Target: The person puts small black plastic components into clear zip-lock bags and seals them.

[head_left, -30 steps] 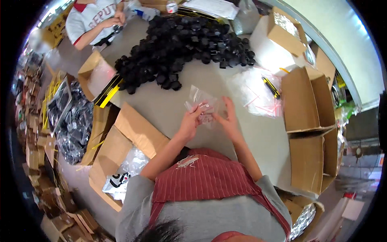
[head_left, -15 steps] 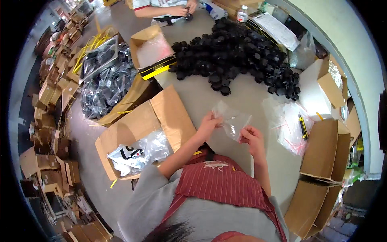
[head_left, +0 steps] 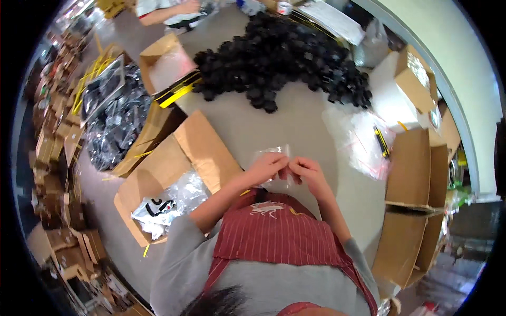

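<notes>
Close in front of my apron, a clear plastic bag is pinched between my two hands. My left hand is closed on its left side, and my right hand is closed with thumb and fingertips at its edge, almost touching the left. Parts of the bag lie hidden behind my fingers. Beyond the hands, a wide pile of small black round parts covers the far side of the table. Flat clear bags with red edges lie to the right, a yellow-and-black cutter on them.
An open carton with crumpled plastic stands left; behind it is a box of bagged black parts. A smaller carton holds clear bags. Open boxes line the right. Across the table are another person's arms.
My hands have come together and drawn closer to my body with the bag, which was stretched between them. The whole view has shifted, so surrounding things sit farther left and higher.
</notes>
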A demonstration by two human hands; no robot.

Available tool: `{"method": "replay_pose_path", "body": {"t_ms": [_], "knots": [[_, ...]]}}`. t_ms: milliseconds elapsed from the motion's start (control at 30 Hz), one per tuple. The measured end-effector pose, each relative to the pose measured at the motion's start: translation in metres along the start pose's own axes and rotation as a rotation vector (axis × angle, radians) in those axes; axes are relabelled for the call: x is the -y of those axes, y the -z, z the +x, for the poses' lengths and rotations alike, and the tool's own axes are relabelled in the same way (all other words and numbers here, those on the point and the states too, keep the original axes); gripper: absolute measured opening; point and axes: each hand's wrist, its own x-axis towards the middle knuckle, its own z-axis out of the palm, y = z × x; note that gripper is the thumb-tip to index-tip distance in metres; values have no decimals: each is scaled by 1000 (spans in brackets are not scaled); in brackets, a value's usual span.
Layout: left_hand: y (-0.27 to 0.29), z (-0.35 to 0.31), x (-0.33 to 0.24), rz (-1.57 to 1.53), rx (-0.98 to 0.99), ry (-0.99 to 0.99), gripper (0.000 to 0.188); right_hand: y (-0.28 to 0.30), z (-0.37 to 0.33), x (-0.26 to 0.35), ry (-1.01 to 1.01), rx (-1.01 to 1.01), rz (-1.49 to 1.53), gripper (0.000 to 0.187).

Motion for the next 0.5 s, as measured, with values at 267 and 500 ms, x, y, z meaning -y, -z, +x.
{"method": "replay_pose_path", "body": {"t_ms": [267,500], "knots": [[-4,1,-2,698,-615,-204,14,27,13,-46,303,-532,-966,13],[-16,18,-4,1047,-569,-529,17,4,31,-27,680,-426,-1181,32]]}}
